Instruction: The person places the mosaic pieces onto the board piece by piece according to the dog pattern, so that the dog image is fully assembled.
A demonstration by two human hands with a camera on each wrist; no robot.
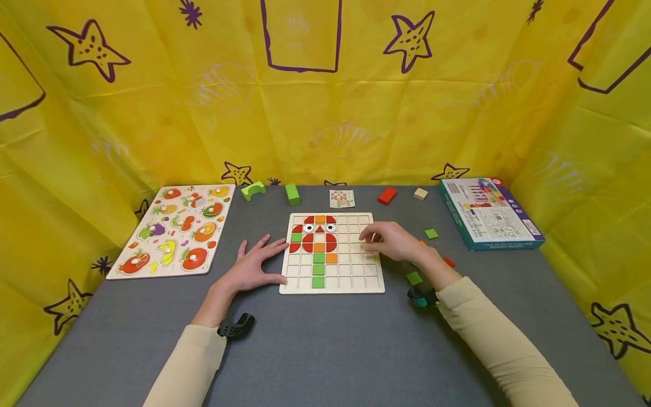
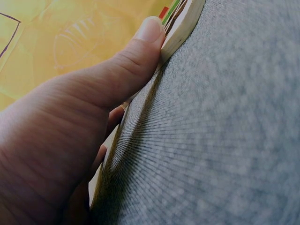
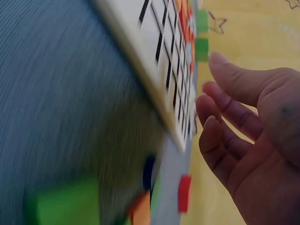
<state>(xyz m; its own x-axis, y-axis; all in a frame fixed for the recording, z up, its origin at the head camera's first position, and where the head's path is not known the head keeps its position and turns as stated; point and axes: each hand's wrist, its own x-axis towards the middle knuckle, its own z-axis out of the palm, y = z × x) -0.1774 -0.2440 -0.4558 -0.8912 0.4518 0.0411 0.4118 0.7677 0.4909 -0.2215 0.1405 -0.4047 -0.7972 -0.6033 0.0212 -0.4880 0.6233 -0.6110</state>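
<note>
A pale wooden grid board point(image 1: 353, 275) lies at the middle of the table, with red, orange and green tiles and two eye pieces set in its left columns. My left hand point(image 1: 249, 271) rests at the board's left edge, fingers spread; in the left wrist view the thumb point(image 2: 133, 56) touches its side. Above the right edge of the board hovers my right hand point(image 1: 390, 240), fingers loosely bent. Nothing shows between its thumb point(image 3: 234, 77) and fingers in the right wrist view. Beneath and beside that arm lie loose tiles, including a green square point(image 1: 414, 278).
A fruit puzzle board point(image 1: 168, 232) lies at the left. Along the back are a green arch block point(image 1: 253, 191), a green block point(image 1: 292, 194), a picture card point(image 1: 342, 198), a red block point(image 1: 387, 196) and a beige block point(image 1: 420, 194). A box point(image 1: 488, 215) sits far right.
</note>
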